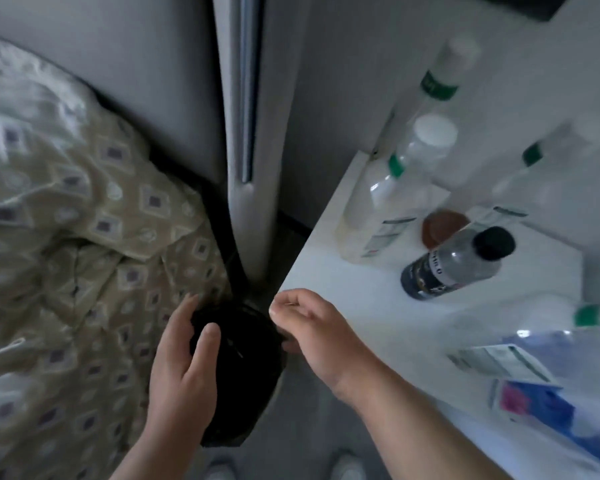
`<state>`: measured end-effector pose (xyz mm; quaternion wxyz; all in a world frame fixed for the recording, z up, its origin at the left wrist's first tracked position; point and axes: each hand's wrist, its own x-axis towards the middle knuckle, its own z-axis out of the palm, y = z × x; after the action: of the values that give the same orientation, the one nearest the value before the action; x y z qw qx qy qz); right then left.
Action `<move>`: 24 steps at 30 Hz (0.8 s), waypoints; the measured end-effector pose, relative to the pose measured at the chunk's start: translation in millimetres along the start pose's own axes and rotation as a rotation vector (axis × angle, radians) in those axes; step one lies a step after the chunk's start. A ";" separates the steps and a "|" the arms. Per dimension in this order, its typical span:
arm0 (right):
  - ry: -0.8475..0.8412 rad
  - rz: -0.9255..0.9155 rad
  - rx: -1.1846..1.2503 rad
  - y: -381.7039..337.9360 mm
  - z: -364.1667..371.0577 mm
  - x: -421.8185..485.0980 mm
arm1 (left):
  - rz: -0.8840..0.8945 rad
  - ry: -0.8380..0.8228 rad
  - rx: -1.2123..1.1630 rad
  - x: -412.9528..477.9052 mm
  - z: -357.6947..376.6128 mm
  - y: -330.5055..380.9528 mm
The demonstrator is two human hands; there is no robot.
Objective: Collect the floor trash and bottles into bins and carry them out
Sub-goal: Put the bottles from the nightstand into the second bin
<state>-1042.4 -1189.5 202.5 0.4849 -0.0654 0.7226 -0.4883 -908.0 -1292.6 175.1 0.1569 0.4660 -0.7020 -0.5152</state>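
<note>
The left hand (184,358) reaches down with fingers spread, the right hand (314,329) with fingers curled.

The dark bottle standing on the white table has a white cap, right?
Not quite. The dark bottle standing on the white table has a black cap, not a white one. The head view shows it.
</note>
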 end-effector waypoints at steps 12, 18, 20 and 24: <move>1.112 -0.014 0.241 6.9 -134.9 -162.3 | 0.330 -0.311 -0.022 -48.4 78.8 186.8; 1.070 -0.187 0.086 -2.8 -167.3 -166.5 | 0.384 -0.433 0.159 -45.1 135.1 222.2; 0.914 -0.125 0.037 -3.4 -176.1 -161.8 | 0.388 -0.456 0.224 -42.8 151.4 225.7; 0.762 -0.115 -0.040 -6.4 -181.4 -151.4 | 0.342 -0.488 0.284 -35.8 178.4 220.9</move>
<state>-1104.6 -990.3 313.5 0.1521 0.0711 0.8556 -0.4896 -1123.3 -1152.8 301.6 0.0016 0.2212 -0.8519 -0.4746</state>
